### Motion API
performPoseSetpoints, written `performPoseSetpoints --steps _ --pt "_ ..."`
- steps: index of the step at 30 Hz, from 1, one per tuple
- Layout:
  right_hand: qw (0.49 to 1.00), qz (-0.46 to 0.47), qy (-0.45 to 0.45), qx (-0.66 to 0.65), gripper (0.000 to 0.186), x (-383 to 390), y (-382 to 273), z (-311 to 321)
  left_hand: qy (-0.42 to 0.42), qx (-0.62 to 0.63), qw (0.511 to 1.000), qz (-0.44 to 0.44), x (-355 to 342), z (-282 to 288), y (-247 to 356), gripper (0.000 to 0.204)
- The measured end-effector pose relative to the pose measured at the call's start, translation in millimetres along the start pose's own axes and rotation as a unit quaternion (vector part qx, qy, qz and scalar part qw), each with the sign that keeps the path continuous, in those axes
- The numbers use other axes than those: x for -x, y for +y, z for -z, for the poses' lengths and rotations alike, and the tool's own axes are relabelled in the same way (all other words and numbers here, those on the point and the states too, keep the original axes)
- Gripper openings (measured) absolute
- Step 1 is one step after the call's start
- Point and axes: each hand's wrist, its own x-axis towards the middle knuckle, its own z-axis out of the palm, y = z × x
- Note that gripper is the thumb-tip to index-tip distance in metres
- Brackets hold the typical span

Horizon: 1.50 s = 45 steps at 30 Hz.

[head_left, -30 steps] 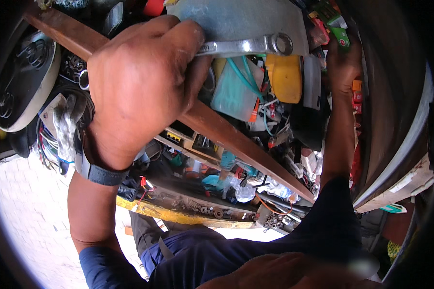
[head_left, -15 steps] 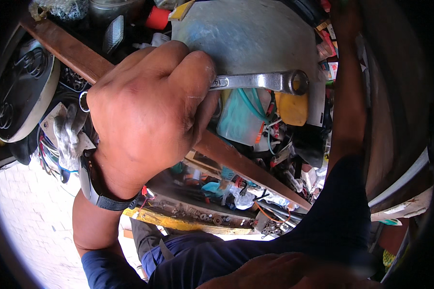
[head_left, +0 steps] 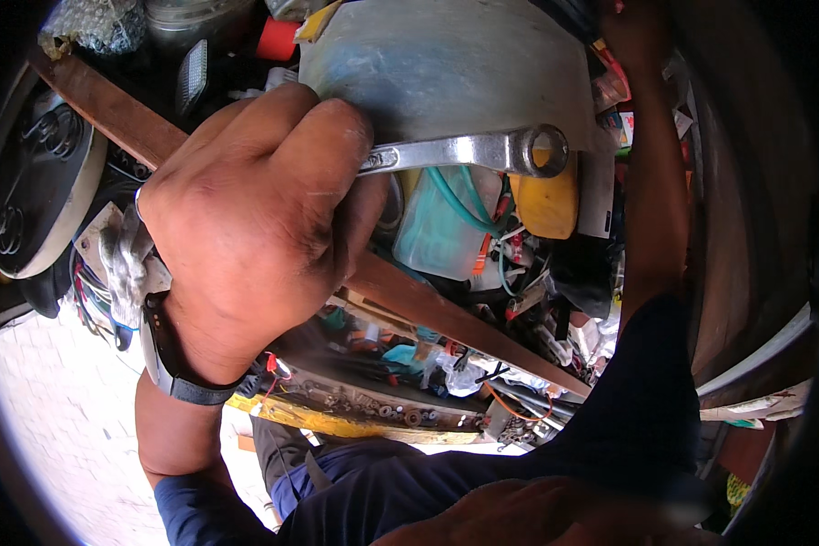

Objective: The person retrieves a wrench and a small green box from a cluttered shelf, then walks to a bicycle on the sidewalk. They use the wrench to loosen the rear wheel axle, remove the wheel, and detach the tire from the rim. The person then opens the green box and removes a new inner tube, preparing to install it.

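The left hand (head_left: 255, 214), over the wooden bar (head_left: 455, 318), is closed firmly around a metal wrench (head_left: 455, 153), whose ring end projects beyond the bar. Past the bar lie a translucent box (head_left: 441, 244) and yellow container (head_left: 551, 205). Farthest from it, rightward, is the right hand (head_left: 635, 38); its grip cannot be determined.

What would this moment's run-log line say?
left hand: holding metal wrench | right hand: at upper right, hold unclear | nearby: brown bar, yellow container
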Motion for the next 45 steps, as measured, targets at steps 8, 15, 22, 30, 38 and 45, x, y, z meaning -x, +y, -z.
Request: performPoseSetpoints --steps 8,15,22,30,38,45 --pt "0.989 0.14 -0.001 -0.038 0.034 2.6 28.8 -28.6 0.031 -0.005 0.999 -0.031 -1.1 -4.2 -1.2 0.019" --pt "0.979 -0.021 -0.041 -0.197 0.028 33.5 15.6 30.8 0.011 -0.013 1.0 -0.018 -0.2 -1.0 -0.2 0.018" --pt "0.995 0.099 0.013 -0.028 0.029 108.0 45.7 69.2 0.011 -0.019 0.999 -0.023 0.0 -1.2 0.9 0.019" --pt "0.991 -0.012 -0.1 0.092 0.031 163.7 76.5 85.7 -0.004 -0.028 1.0 0.009 1.6 -2.2 5.5 0.02" --pt "0.976 -0.019 -0.156 0.149 0.034 183.8 70.3 93.0 -0.003 -0.036 0.999 0.011 2.7 -1.9 7.1 0.017" --pt "0.952 -0.036 -0.237 0.191 0.034 185.0 78.6 103.8 -0.037 0.009 0.999 0.037 1.9 -0.9 10.2 0.018"
